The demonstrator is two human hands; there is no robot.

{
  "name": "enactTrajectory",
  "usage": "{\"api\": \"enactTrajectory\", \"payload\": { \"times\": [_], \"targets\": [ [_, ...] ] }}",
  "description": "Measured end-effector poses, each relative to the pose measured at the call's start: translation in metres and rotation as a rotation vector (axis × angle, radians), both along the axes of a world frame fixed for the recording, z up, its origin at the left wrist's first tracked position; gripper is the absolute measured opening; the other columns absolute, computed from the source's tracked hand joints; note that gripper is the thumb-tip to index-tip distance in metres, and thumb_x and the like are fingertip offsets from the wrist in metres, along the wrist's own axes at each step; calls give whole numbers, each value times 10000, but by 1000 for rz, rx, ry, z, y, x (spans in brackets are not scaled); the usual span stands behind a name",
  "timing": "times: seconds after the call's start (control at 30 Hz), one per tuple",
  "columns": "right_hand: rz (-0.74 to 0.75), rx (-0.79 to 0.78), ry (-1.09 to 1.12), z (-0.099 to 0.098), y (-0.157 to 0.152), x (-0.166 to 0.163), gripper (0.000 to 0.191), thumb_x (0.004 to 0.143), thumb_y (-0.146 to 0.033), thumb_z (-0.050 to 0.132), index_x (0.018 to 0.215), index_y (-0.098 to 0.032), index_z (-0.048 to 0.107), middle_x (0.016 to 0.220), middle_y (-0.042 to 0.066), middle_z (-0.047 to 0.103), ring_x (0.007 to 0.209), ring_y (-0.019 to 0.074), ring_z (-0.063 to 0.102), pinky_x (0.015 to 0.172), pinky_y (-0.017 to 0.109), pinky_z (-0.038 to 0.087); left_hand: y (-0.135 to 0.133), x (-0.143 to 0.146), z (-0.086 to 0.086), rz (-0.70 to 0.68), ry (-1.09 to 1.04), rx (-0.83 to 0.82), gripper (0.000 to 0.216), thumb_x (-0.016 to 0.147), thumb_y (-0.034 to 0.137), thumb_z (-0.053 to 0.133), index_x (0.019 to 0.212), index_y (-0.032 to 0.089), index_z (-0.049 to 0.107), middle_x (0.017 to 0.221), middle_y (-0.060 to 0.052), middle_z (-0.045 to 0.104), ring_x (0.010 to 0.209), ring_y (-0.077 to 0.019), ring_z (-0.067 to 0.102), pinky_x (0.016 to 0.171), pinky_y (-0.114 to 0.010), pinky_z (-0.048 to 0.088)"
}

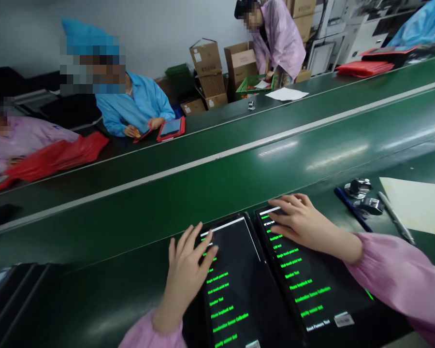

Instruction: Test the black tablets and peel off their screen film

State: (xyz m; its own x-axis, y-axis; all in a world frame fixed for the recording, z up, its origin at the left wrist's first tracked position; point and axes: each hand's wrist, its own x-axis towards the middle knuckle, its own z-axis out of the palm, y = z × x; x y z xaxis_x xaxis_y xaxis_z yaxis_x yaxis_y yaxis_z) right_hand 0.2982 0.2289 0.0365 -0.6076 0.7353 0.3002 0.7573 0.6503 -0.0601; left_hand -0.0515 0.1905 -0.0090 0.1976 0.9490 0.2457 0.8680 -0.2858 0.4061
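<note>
Two black tablets lie side by side on the green bench in front of me, both showing lists of green text. My left hand [186, 268] rests open on the upper left corner of the left tablet [239, 280], fingers spread on the screen. My right hand [304, 223] lies open across the top of the right tablet [311, 285], fingers stretched toward its upper left corner. Both arms wear pink sleeves.
A blue pen [351, 209], a silver pen [395, 217], two small metal stamps [358, 187] and a white sheet [416, 203] lie at the right. The green conveyor belt [239, 169] runs beyond. Across it, people handle red-cased tablets [171, 128]; cardboard boxes [208, 72] stand behind.
</note>
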Motion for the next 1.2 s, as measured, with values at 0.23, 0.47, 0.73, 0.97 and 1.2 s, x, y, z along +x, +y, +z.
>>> {"api": "enactTrajectory", "payload": {
  "times": [0.23,0.47,0.73,0.97,1.2],
  "targets": [
    [46,-25,115,15,-22,14,352,1123,-343,447,1128,-234,782,1148,107,753,972,242,677,861,425,494,-35,-25,0,-36,-87,134,366,1032,457,551,1365,449,701,1384,-35,722,1304,-354,641,1306,-652,154],
    [19,-32,5,-2,2,3,308,1093,-360,497,1139,-268,788,1235,135,725,1044,307,651,840,466,521,-6,-7,-6,-23,-103,133,347,1033,495,549,1308,415,746,1403,-61,710,1321,-384,626,1297,-686,104],
    [48,-11,32,-6,3,8,384,1117,-348,422,1100,-265,796,1246,133,736,1041,304,672,803,456,540,-11,-4,-13,-4,-90,74,356,1041,509,533,1288,389,759,1381,-82,719,1330,-378,623,1286,-706,122],
    [55,-34,65,-12,10,8,405,1112,-347,420,1074,-272,816,1258,136,740,1119,348,674,810,509,582,-12,0,-3,0,-144,-16,374,1024,551,546,1244,365,783,1378,-91,720,1353,-385,606,1291,-699,133],
    [-171,-144,593,-21,4,67,326,1028,-527,590,1267,-394,767,1454,75,653,1309,402,614,1058,656,529,-11,10,-15,348,-807,-232,709,895,719,672,1461,296,614,1635,-109,491,1550,-359,397,1309,-551,260]
  ]
}}
